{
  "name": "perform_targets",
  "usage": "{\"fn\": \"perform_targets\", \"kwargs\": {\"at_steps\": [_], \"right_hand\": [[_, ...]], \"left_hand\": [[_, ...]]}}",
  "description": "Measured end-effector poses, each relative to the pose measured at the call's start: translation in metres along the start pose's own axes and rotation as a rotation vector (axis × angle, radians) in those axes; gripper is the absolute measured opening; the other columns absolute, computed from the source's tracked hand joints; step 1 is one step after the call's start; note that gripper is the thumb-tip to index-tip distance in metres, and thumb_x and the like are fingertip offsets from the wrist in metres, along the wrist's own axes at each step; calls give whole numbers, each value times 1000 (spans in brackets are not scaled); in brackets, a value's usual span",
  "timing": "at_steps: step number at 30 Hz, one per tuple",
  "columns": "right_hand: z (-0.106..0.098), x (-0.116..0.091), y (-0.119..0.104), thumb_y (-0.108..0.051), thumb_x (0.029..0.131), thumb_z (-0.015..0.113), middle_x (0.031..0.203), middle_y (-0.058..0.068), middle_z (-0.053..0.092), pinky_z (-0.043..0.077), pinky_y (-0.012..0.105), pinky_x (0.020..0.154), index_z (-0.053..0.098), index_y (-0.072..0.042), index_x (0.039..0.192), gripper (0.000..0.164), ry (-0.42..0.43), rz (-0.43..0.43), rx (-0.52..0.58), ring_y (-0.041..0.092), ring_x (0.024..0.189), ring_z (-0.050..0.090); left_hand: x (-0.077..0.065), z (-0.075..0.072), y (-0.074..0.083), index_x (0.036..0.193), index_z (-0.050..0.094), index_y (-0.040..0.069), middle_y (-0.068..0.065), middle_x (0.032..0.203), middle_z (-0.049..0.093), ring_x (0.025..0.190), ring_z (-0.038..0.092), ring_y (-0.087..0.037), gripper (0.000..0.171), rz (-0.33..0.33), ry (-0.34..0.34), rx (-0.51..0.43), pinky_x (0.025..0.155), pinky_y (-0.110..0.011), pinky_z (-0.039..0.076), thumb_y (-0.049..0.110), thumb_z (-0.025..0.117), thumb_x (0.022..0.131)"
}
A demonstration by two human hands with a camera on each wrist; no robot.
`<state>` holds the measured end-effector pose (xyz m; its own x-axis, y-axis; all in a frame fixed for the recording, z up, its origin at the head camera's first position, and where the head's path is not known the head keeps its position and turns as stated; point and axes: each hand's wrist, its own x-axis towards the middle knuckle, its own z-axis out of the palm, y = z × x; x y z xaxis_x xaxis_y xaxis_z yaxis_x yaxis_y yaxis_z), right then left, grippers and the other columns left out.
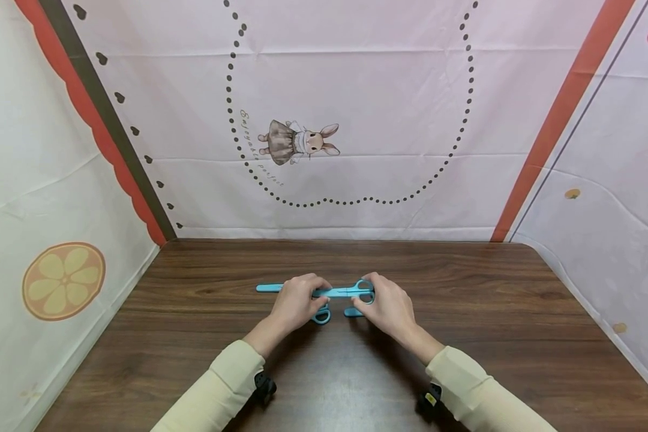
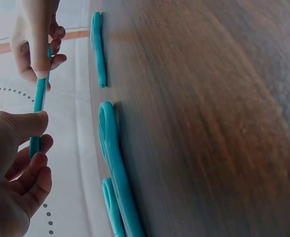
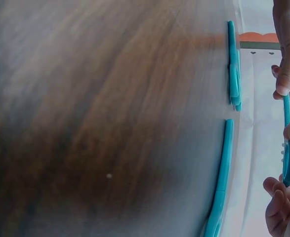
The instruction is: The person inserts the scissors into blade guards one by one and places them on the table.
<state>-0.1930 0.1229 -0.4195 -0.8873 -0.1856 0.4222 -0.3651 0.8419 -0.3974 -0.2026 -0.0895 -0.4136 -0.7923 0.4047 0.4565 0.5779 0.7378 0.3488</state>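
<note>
A pair of light-blue scissors (image 1: 342,292) is held level above the table, with its blades toward the left and its finger loops toward the right. My left hand (image 1: 297,302) pinches the blade end between thumb and fingers. At the other end, my right hand (image 1: 390,306) grips the finger loops. In the left wrist view, the held scissors (image 2: 39,96) appear edge-on between both hands. More blue scissors lie on the table beneath; one finger loop (image 1: 322,315) shows below my left hand, and a blue end (image 1: 352,312) sticks out near my right fingers.
A blue tip (image 1: 269,288) juts out left of my left hand. The left wrist view shows lying scissors (image 2: 116,168) along the dark wooden table (image 1: 205,264). Printed white cloth (image 1: 389,108) hangs behind the table and along both sides.
</note>
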Motion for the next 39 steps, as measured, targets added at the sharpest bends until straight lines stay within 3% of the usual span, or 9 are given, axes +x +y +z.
{"fn": "perform_targets", "kwargs": {"at_steps": [23,39], "right_hand": [[2,3,0,-38,77,69,78,1,64,37,22,45,60,-13,109,42,-31,-9,-29,6,55,45],[-2,5,4,-40,78,68,87,-3,62,41,24,52,60,-15,113,44,-45,-44,-57,9,66,52]], "left_hand": [[-1,-2,-4,95,70,18,7,92,65,75,62,-8,16,-25,-54,-2,64,-25,49,19,72,80],[0,-1,-6,97,69,19,4,92,66,75,60,-7,17,-42,-101,-2,63,-23,47,22,72,80]]}}
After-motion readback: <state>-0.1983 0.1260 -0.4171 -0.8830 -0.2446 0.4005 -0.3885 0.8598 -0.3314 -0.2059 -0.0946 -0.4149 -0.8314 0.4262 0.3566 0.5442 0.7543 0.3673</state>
